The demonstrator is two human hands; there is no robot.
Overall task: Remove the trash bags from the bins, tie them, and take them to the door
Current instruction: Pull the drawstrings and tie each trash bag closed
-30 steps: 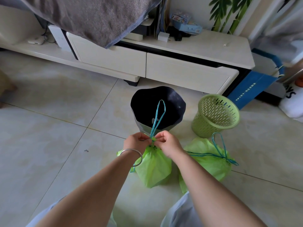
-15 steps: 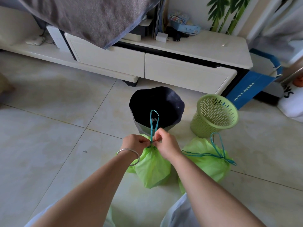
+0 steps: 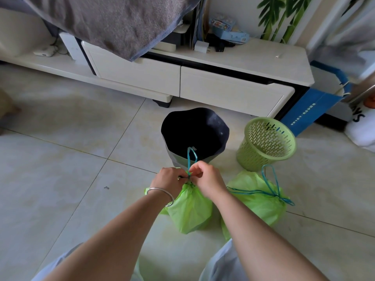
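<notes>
**Knot half-made on bag 2 of 2**

Both hands work at the gathered neck of a small lime-green plastic trash bag that stands on the pale tiled floor, near the person and just in front of the dark, soft-sided bin. The left hand, a silver bangle on its wrist, has its fingers curled at the neck and appears to pinch the teal drawstring there; the exact contact is hidden. The right hand pinches the same drawstring between thumb and fingertips, and 1 short loop stands up above the knuckles.

To the right lies a second lime-green plastic bag, its own teal cord already drawn and knotted. Beyond it sits a green slotted plastic basket, with no liner visible. A long cream cabinet runs along the far side.

The knot looks unfinished. If either pinch slips before the loop is drawn down, the slick cord could spring loose and the neck reopen. A hard tug risks tearing the thin film at the channel or tipping the light bag. A slack knot could fail during the carry to the door, which is not in view.
</notes>
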